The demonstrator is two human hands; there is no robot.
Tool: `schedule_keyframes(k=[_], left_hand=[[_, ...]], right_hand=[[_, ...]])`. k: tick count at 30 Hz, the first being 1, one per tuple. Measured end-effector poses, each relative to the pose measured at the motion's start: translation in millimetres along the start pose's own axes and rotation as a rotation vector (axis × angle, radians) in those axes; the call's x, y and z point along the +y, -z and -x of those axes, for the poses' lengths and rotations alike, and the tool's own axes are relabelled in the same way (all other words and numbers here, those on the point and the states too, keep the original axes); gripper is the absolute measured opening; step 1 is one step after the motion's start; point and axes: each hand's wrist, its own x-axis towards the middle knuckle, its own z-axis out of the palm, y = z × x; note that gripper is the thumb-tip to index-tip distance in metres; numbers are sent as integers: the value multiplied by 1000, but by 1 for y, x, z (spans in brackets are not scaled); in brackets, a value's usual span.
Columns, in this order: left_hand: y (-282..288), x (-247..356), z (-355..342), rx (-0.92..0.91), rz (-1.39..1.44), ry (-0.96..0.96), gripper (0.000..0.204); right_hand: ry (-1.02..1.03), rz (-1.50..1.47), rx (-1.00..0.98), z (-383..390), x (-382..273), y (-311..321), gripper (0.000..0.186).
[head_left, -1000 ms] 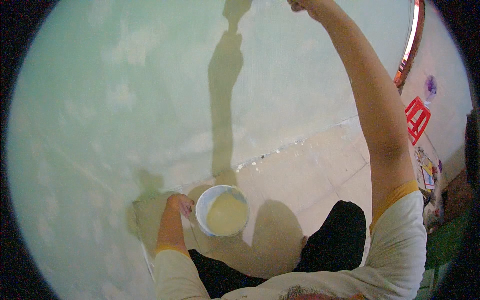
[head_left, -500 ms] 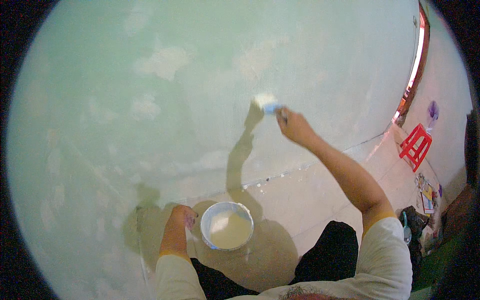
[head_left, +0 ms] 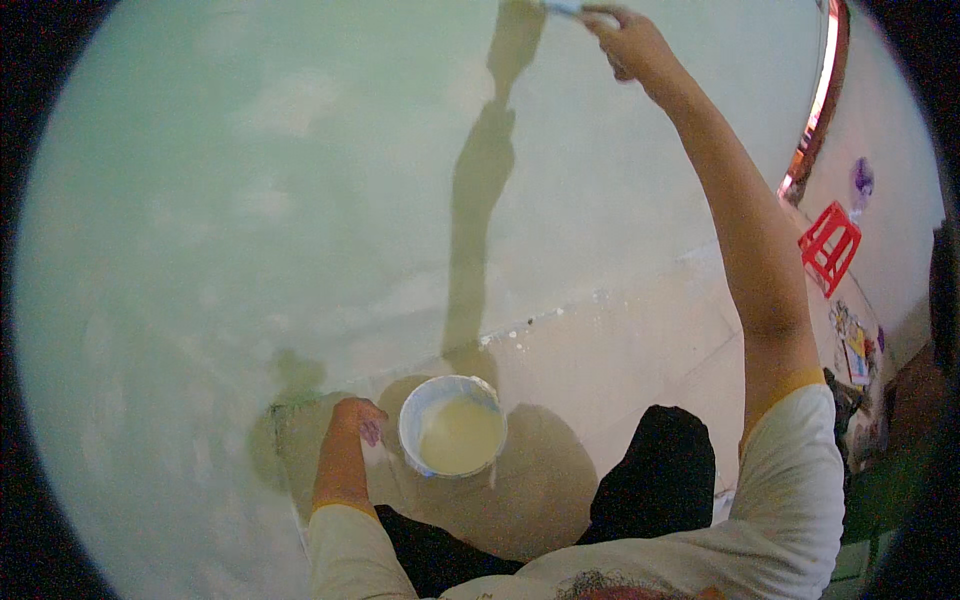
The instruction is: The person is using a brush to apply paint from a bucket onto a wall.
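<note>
High on the pale green wall point(head_left: 330, 230), my right hand point(head_left: 635, 50) grips a paintbrush point(head_left: 563, 10) by its handle. The bristle end is cut off by the top edge of the view. My right arm is stretched far up and forward. Down low, my left hand point(head_left: 362, 415) is closed beside the bucket's left side, with purplish marks about its fingers; what it holds, if anything, cannot be made out. The white round bucket point(head_left: 410, 410) stands on the floor between my knees, part full of creamy pale paint point(head_left: 462, 435).
Whitish patches mottle the wall, and white specks point(head_left: 515, 340) lie along its foot on the tiled floor point(head_left: 620, 380). A red plastic stool point(head_left: 830, 248) stands at the right, with assorted clutter point(head_left: 852, 345) nearer me. A narrow bright opening point(head_left: 822, 110) runs up the far right.
My right hand has moved up the wall with the paintbrush, straightening the arm, and the brush's bristles have left the view. My left hand stays beside the bucket.
</note>
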Motion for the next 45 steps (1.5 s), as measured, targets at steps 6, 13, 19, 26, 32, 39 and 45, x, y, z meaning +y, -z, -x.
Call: schedule_keyframes(k=[6, 13, 19, 26, 32, 39, 45], left_hand=[[-5, 22, 8, 23, -21, 17, 54], [4, -4, 3, -23, 5, 112, 56], [-13, 29, 10, 33, -114, 88, 56], [-17, 20, 21, -8, -1, -135, 53], [-35, 32, 52, 40, 116, -450, 61], [-98, 8, 55, 256, 608, -592, 62], [-148, -20, 42, 473, 780, -683, 36]], right_hand=[[302, 238, 314, 26, 96, -51, 48], [-137, 140, -229, 222, 207, -150, 38], [-151, 255, -405, 194, 272, -121, 31], [-225, 52, -50, 53, 141, -13, 39], [-249, -332, -10, 117, 101, -34, 34], [130, -34, -410, 237, 117, -114, 37], [273, 207, -1100, 283, 41, -180, 33]])
